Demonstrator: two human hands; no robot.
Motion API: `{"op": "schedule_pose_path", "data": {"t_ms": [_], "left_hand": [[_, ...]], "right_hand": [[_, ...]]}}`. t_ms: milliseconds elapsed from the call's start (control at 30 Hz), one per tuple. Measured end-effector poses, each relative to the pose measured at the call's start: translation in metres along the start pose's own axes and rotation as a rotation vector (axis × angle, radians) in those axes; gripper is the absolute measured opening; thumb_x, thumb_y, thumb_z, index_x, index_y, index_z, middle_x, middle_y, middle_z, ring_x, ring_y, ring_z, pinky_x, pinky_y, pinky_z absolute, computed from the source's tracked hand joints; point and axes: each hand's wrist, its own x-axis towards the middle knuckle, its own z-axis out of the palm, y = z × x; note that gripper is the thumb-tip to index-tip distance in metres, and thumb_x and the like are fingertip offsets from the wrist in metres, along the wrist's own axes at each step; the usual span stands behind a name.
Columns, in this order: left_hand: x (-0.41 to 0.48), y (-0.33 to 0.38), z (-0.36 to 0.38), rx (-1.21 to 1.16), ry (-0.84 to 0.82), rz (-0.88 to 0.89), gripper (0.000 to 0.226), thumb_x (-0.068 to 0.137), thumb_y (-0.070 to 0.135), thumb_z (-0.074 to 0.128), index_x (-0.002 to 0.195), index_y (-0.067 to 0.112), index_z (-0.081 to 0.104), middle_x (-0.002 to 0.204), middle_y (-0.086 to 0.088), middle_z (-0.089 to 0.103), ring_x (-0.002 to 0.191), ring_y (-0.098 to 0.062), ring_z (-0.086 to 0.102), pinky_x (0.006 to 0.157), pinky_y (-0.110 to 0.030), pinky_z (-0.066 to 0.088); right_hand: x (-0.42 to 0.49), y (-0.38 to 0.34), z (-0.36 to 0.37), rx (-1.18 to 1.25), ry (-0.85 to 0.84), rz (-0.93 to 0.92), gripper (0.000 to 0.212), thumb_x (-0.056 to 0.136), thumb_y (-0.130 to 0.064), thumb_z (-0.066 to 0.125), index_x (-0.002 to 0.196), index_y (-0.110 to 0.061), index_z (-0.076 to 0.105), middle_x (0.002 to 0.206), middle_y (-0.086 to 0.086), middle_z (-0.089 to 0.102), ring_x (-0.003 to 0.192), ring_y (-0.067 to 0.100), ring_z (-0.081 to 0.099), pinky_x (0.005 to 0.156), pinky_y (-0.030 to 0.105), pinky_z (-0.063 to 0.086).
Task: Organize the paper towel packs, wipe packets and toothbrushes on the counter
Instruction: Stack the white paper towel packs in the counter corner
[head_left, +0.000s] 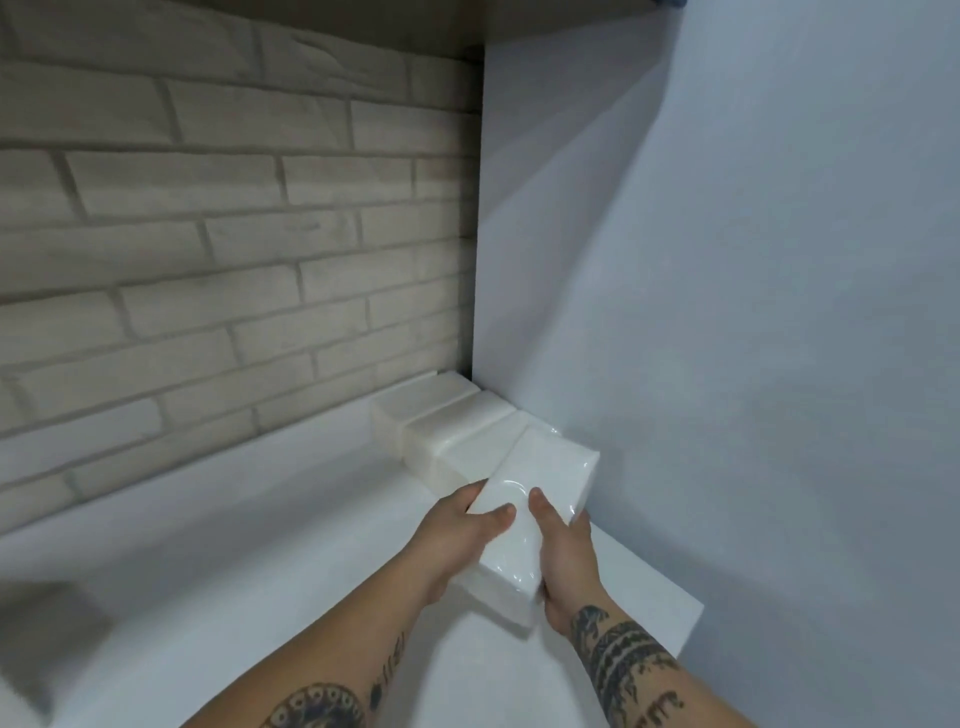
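I hold a white plastic-wrapped paper towel pack (540, 478) in both hands, tilted above the white counter (260, 519). My left hand (457, 530) grips its left side with the thumb on top. My right hand (561, 551) grips its right side, thumb on top too. A second white pack (498, 592) seems to lie under it between my palms. Beyond it, three more packs (441, 415) stand in a row in the corner, touching one another. No wipe packets or toothbrushes are in view.
A pale brick wall (234, 234) runs behind the counter. A smooth light panel (727, 312) closes off the right side. The counter's right edge (696, 618) ends near my right forearm. A blurred grey shape (47, 634) sits at the lower left.
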Motion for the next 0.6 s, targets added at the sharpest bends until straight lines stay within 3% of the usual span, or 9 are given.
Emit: {"op": "schedule_pose_path", "data": {"t_ms": [100,200,233,333,367,400,467,533,600], "left_hand": [[0.028,-0.006,0.026,0.238,0.083,0.020,0.053,0.085,0.048,0.070,0.135,0.035,0.061,0.118,0.016,0.072,0.106,-0.010,0.070,0.099,-0.039,0.056],[0.048,-0.012,0.042,0.591,0.036,0.041,0.085,0.083,0.057,0.069,0.156,0.026,0.038,0.156,0.010,0.046,0.141,-0.014,0.046,0.117,-0.032,0.038],[0.053,-0.013,0.046,0.674,-0.001,0.062,0.088,0.084,0.056,0.070,0.158,0.024,0.033,0.160,0.008,0.039,0.146,-0.015,0.039,0.118,-0.029,0.034],[0.066,-0.021,0.053,0.850,-0.069,0.079,0.084,0.088,0.052,0.069,0.157,0.023,0.031,0.160,0.002,0.037,0.147,-0.021,0.034,0.113,-0.031,0.036],[0.070,-0.025,0.055,0.896,-0.069,0.065,0.083,0.089,0.052,0.066,0.158,0.025,0.029,0.160,0.000,0.035,0.147,-0.025,0.030,0.113,-0.036,0.038],[0.073,-0.028,0.057,0.950,-0.059,0.058,0.079,0.090,0.053,0.063,0.157,0.026,0.030,0.160,0.000,0.034,0.147,-0.027,0.026,0.113,-0.041,0.038],[0.075,-0.030,0.060,1.093,-0.015,0.108,0.066,0.094,0.053,0.056,0.152,0.027,0.037,0.162,0.001,0.030,0.145,-0.029,0.021,0.112,-0.044,0.035],[0.070,-0.029,0.063,1.198,0.065,0.257,0.047,0.098,0.049,0.051,0.140,0.028,0.051,0.162,0.002,0.026,0.142,-0.028,0.023,0.110,-0.042,0.032],[0.062,-0.029,0.061,1.236,0.089,0.414,0.037,0.100,0.048,0.047,0.131,0.030,0.059,0.159,0.007,0.031,0.138,-0.024,0.026,0.107,-0.040,0.030]], "right_hand": [[0.020,-0.001,-0.019,-0.054,0.083,0.062,0.086,0.075,-0.065,0.072,0.148,-0.034,0.038,0.125,-0.005,0.070,0.106,0.023,0.072,0.098,0.049,0.056],[0.030,-0.004,-0.028,-0.131,0.190,0.191,0.090,0.090,-0.072,0.051,0.160,-0.029,0.015,0.142,-0.003,0.052,0.122,0.028,0.058,0.108,0.045,0.045],[0.035,0.000,-0.033,-0.171,0.225,0.215,0.094,0.088,-0.080,0.042,0.161,-0.027,0.015,0.145,0.000,0.050,0.127,0.031,0.054,0.111,0.046,0.041],[0.074,0.028,-0.060,-0.319,0.212,0.282,0.136,0.044,-0.111,0.017,0.151,-0.032,0.041,0.136,0.001,0.060,0.122,0.032,0.056,0.110,0.053,0.042],[0.071,0.024,-0.062,-0.385,0.204,0.299,0.134,0.046,-0.110,0.018,0.149,-0.030,0.044,0.136,0.002,0.059,0.122,0.032,0.056,0.110,0.051,0.042],[0.061,0.014,-0.058,-0.481,0.231,0.289,0.118,0.063,-0.102,0.025,0.151,-0.026,0.041,0.142,0.005,0.054,0.127,0.033,0.052,0.111,0.048,0.040],[0.040,-0.006,-0.050,-0.686,0.305,0.068,0.082,0.095,-0.067,0.043,0.158,-0.017,0.028,0.159,0.011,0.032,0.143,0.034,0.033,0.117,0.046,0.032],[0.035,-0.013,-0.062,-0.861,0.289,-0.260,0.068,0.102,-0.042,0.052,0.160,-0.017,0.027,0.166,0.005,0.021,0.151,0.026,0.017,0.123,0.044,0.022],[0.040,-0.011,-0.074,-1.030,0.157,-0.449,0.055,0.103,-0.036,0.053,0.155,-0.025,0.040,0.166,-0.004,0.024,0.153,0.019,0.012,0.125,0.045,0.019]]}}
